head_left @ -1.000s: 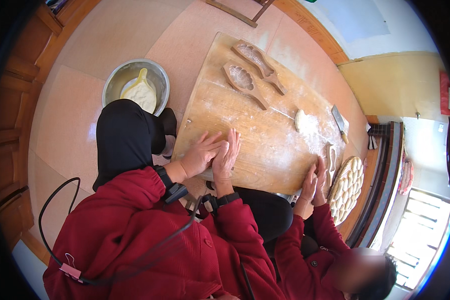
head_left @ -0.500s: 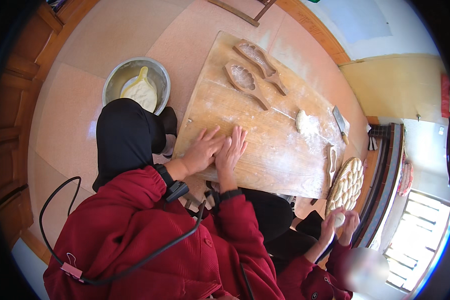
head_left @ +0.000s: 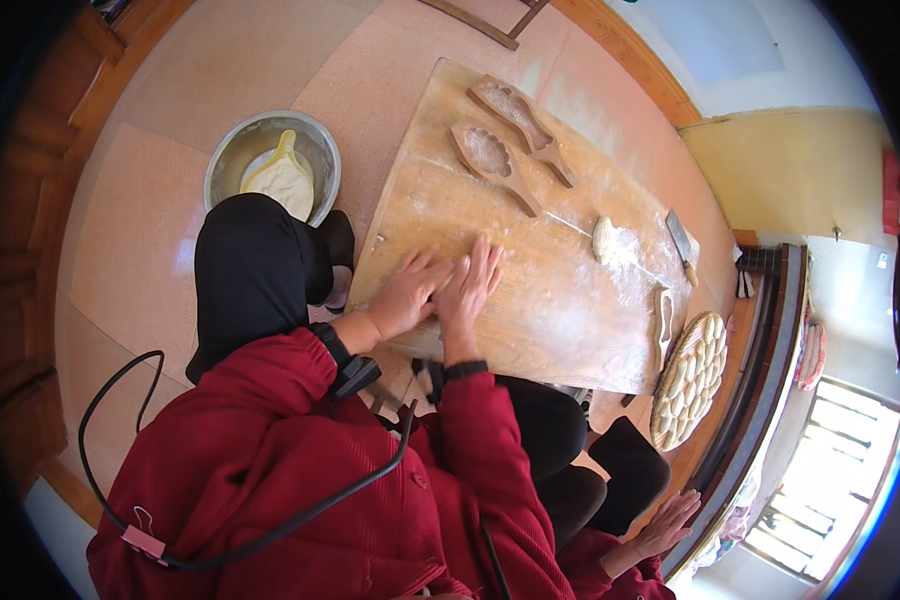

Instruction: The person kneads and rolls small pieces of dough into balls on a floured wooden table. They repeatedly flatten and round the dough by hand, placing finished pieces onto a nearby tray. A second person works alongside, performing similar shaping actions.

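On the near left part of the board [head_left: 425, 200], both my hands are lying close together: my left hand [head_left: 406, 294] is slanting across, its fingertips touching my right hand [head_left: 465, 290], whose fingers are pointing ahead. Neither hand is clenching; the fingers are stretching out long, and I cannot tell whether anything is hiding under my palms. Both hands are reaching slightly farther ahead than half a second ago, so, as I am judging it, the pressing against the board is going on rather than ending. Off to the right of my grip and nearer my body, the co-worker's hand [head_left: 668, 525] is now showing open and away from the board, no longer cupping a pale piece, so only my hands are working on it. Ahead of my grip, a carved mold [head_left: 486, 150] is lying hollow up, with a longer mold [head_left: 513, 108] just beyond. Ahead to the right, dough [head_left: 603, 241] is resting beside scattered flour [head_left: 627, 252], a knife [head_left: 680, 236] farther out. Right of my hands, a slim mold [head_left: 662, 325] is lying near a tray [head_left: 657, 428] of dough pieces [head_left: 695, 375]. Ahead to the left, a basin [head_left: 322, 155] is holding a scoop [head_left: 288, 143]
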The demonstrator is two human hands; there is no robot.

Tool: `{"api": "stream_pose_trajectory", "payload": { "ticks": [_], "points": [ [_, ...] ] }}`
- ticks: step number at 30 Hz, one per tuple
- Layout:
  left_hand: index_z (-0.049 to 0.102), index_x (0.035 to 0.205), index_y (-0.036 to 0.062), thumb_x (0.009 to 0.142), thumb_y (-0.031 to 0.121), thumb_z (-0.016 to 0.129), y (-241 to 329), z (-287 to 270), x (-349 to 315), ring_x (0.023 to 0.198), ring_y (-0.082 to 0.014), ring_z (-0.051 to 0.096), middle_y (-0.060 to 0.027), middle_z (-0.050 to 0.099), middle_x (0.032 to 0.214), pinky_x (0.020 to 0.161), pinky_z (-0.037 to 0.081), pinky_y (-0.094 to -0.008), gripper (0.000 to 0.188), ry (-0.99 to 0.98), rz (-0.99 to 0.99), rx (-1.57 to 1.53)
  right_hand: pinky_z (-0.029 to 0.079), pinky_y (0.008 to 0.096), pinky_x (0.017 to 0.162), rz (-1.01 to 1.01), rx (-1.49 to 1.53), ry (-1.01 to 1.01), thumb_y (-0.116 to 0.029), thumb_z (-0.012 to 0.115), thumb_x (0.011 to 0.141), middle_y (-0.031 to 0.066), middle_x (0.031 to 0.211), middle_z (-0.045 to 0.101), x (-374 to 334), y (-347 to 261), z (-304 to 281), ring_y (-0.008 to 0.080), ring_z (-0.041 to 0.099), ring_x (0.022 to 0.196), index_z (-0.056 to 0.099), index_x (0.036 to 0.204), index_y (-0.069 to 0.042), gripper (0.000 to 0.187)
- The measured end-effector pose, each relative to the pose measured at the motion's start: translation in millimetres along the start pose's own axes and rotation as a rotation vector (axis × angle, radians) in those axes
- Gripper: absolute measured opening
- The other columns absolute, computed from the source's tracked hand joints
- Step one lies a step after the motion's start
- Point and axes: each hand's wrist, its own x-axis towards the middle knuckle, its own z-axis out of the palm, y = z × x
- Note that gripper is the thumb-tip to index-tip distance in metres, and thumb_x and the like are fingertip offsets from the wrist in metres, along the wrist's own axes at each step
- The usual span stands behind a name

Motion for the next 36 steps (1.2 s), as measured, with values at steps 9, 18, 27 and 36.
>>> {"api": "stream_pose_trajectory", "payload": {
  "ticks": [9, 18, 27, 36],
  "points": [
    [0.048, 0.14, 0.0056, 0.074, 0.024, 0.076, -2, 0, 0, 0.142, -0.036, 0.034, -0.0096, 0.054, 0.139, 0.117, 0.02, -0.0525, 0.074, 0.006, 0.041, 0.071, 0.011, 0.0514, 0.118, -0.068, 0.337, -0.076, -0.028, 0.036, 0.102, 0.0196, 0.15, 0.041, -7, 7, 1, 0.0394, 0.024, 0.146, 0.046, 0.142, 0.0, 0.05],
    [0.044, 0.145, 0.0097, 0.072, 0.019, 0.075, 1, -2, 4, 0.144, -0.0372, 0.028, -0.0097, 0.046, 0.148, 0.116, 0.021, -0.0566, 0.079, 0.074, -0.045, 0.138, 0.011, 0.0514, 0.118, -0.023, 0.052, 0.089, -0.025, 0.037, 0.102, 0.0199, 0.15, 0.042, 36, 9, 1, 0.0393, 0.023, 0.146, 0.045, 0.142, 0.0, 0.048],
    [0.043, 0.143, 0.0046, 0.072, 0.023, 0.076, 1, -2, -2, 0.145, -0.0387, 0.026, -0.0146, 0.042, 0.15, 0.116, 0.02, -0.0562, 0.081, -0.03, 0.003, 0.061, 0.01, 0.0517, 0.118, -0.074, -0.015, 0.043, -0.026, 0.04, 0.101, 0.0194, 0.152, 0.038, 3, 7, 0, 0.0384, 0.022, 0.147, 0.041, 0.145, 0.0, 0.051],
    [0.045, 0.142, 0.0022, 0.072, 0.026, 0.076, 3, -4, -2, 0.146, -0.0385, 0.024, -0.0141, 0.04, 0.151, 0.116, 0.019, -0.0556, 0.081, -0.092, 0.058, 0.122, 0.01, 0.0507, 0.118, -0.041, 0.201, -0.042, -0.029, 0.036, 0.103, 0.0181, 0.153, 0.038, -12, 2, -11, 0.0375, 0.022, 0.147, 0.042, 0.145, -0.003, 0.05]
  ]
}}
